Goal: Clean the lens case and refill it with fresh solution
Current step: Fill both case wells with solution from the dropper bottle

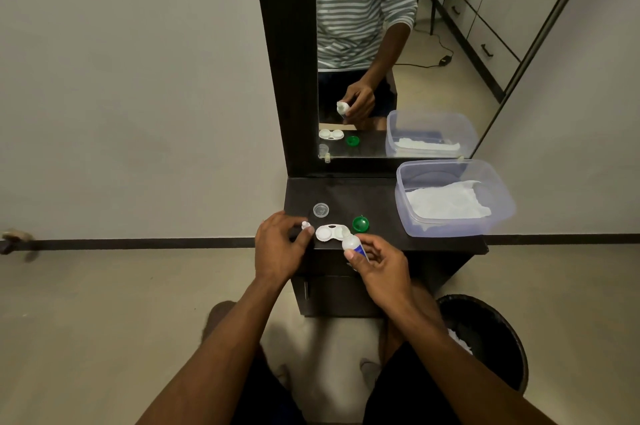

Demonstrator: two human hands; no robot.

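On the dark surface below a tall mirror, the head view showed a white lens case lying open with both wells facing up, near the front edge. The right hand had its grip closed around a small white solution bottle, tilted so that its nozzle pointed down over the right-hand well of the case; whether the tip touched the case could not be told. The bottle carried a blue label, but its writing was too small to read. The left hand rested at the left end of the case, its fingertips pinching a small white cap just beside it. A green cap lay on the surface just right of the case, and a clear round lid lay behind the case, apart from it. At the right end of the surface sat a clear plastic tub holding crumpled white tissue.

The mirror had a dark frame and repeated the case, the green cap, the tub and a striped shirt. The wall was plain and pale with a dark skirting line, and the floor was beige. A black bin stood on the floor at the right of the surface, with white paper inside.
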